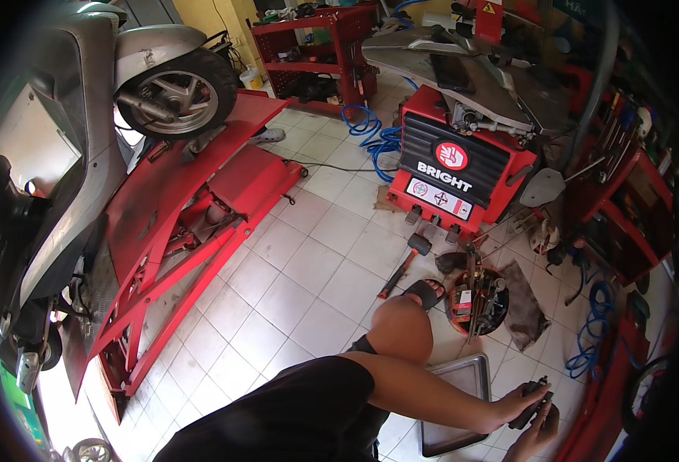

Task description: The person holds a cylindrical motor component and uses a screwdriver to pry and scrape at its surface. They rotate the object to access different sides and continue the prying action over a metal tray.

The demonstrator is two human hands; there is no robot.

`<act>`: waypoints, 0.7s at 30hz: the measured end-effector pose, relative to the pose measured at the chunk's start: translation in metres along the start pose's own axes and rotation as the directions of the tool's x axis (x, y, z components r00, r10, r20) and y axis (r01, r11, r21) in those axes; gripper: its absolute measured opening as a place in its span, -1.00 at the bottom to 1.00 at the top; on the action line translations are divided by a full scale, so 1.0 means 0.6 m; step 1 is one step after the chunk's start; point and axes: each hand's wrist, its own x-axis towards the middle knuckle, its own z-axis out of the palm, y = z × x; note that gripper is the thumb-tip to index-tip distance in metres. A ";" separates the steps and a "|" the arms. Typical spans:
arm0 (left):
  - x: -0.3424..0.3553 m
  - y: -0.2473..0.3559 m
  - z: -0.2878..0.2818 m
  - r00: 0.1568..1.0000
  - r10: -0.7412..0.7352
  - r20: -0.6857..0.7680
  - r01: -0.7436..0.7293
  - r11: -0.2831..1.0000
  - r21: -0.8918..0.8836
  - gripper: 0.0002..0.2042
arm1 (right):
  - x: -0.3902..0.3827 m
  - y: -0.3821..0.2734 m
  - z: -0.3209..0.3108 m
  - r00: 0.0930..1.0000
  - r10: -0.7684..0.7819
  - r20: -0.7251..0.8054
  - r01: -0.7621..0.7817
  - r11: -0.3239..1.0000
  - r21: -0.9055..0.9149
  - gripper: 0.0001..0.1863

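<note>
Handling a small dark part [530, 413] with both bare hands appears to be the step in hand. The fingers of the left hand [518, 402] grasp the part from its left side; the fingers of the right hand [538, 436] curl against it from the lower right. Contact under the part is hidden, so the exact seat of the fingertips cannot be told. The part sits directly between the two sets of fingers, apart from the floor. The next move seems to call for a secure hold by one hand, leaving the other free to turn or adjust the part. Count, by position from the fingers: one part, within them; one metal tray [470, 376], to their left, beneath the left forearm; one tub of tools [453, 317], beyond them and to the left, its contents too crowded to count; one dark cloth [526, 308], straight beyond them; one mallet [419, 245], farther off past the tub; two blue hose coils, one near [592, 327] on the right, one well apart [376, 138] on the far left.
</note>
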 end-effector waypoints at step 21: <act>0.039 -0.023 -0.019 0.996 0.044 0.077 -0.049 0.996 0.069 -0.28 | 0.008 -0.007 0.007 0.998 0.062 -0.005 -0.061 0.991 0.119 -0.64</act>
